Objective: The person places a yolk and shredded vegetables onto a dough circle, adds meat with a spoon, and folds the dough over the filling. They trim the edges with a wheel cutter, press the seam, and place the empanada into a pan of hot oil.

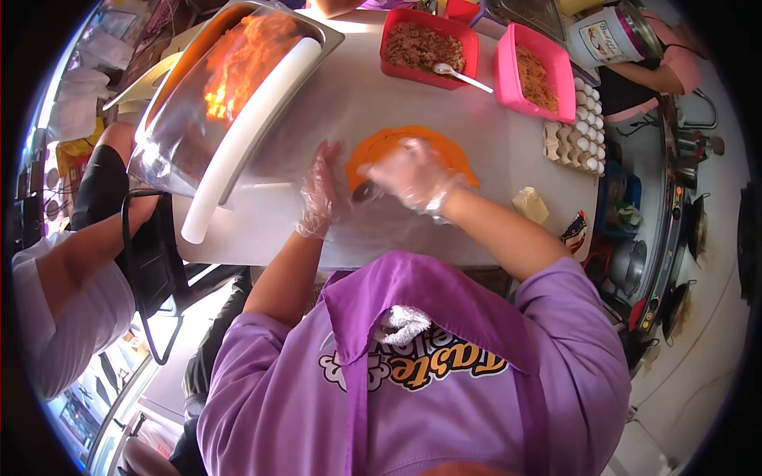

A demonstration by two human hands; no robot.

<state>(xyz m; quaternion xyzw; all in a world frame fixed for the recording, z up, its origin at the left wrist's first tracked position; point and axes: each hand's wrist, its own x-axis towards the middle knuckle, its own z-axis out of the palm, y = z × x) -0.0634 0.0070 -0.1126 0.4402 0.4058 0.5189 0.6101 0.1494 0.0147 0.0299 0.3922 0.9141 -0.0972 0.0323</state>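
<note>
Two gloved hands work one thin orange dough sheet (413, 151): your right hand (413, 176) is closed around a dark tool over it, your left hand (319, 194) spread flat on the surface (341, 103) beside it. Soft and tearable, I judge; lift by its edge.

Red tub (429, 46) of brown filling sat at the table's (341, 103) far side, white spoon (462, 76) resting in it. Pink tub (533, 73) of shredded filling stood just beside it. Egg tray (578, 131) lay near the table edge, next to the pink tub. Metal pan (230, 87) tilted at one corner, covered with clear film, a white roll (250, 131) along its side. White bucket (607, 36) stood beyond the tubs. Pots (631, 266) sat off the table by the counter.
</note>
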